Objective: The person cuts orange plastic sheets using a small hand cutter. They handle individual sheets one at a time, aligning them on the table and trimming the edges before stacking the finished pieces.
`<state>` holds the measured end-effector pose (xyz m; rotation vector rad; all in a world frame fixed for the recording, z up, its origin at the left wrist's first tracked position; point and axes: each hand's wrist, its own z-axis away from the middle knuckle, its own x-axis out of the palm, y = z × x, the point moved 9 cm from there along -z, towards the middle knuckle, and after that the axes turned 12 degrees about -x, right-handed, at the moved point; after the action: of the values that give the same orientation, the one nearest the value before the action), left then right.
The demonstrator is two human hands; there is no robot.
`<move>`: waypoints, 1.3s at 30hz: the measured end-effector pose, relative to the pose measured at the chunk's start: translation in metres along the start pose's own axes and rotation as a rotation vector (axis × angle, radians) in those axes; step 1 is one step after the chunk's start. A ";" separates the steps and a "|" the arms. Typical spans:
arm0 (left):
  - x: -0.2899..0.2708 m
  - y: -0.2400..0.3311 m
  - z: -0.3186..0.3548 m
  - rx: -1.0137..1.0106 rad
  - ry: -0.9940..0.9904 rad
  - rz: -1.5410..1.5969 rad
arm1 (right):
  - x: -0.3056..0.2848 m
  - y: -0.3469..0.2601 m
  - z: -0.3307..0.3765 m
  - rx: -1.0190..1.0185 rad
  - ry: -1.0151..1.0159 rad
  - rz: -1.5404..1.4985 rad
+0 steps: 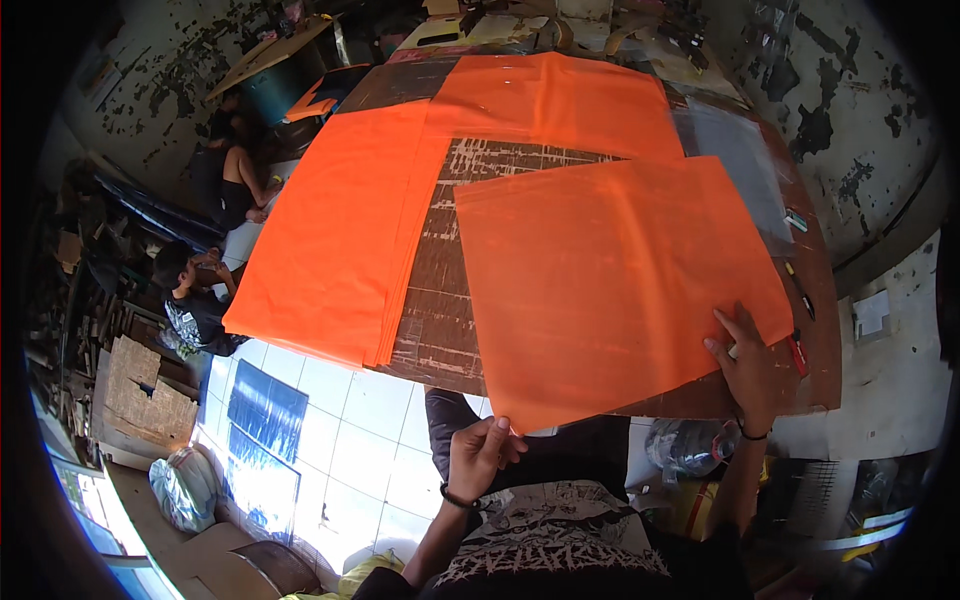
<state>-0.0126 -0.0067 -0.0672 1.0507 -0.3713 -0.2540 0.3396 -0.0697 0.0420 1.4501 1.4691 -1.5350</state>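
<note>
A thin, see-through orange sheet (620,270) lies over the near right of the brown table, its near left corner hanging past the edge. My left hand (482,455) pinches that corner between thumb and fingers. Near the sheet's right side, my right hand (745,365) rests with fingers spread on the surface. A small pale thing shows between its thumb and fingers, too small to make out. On the table's left lies a stack of orange sheets (330,230), edges slightly fanned. More orange sheeting (555,100) spreads across the far side.
The scratched brown tabletop (440,290) shows between the sheets. A red-handled tool (797,352), a pen (800,290) and clear sheeting (735,165) lie at its right. Below stands a clear plastic bottle (690,445). Two people sit on the floor at left, beside scrap wood (145,395).
</note>
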 end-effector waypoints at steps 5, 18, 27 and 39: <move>0.009 -0.013 -0.001 -0.086 -0.062 0.004 | 0.002 0.009 -0.013 -0.029 -0.008 0.005; 0.019 0.012 -0.008 -0.024 -0.148 0.109 | 0.015 -0.093 0.021 -0.221 0.013 -0.252; 0.016 0.023 -0.004 0.054 -0.026 0.000 | 0.026 -0.080 -0.001 -0.202 -0.013 -0.033; 0.025 0.004 -0.013 0.000 -0.022 0.147 | -0.012 -0.032 -0.025 -0.173 0.063 -0.135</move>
<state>0.0160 -0.0045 -0.0650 1.0158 -0.4657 -0.1344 0.3215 -0.0417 0.0680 1.3327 1.7227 -1.4110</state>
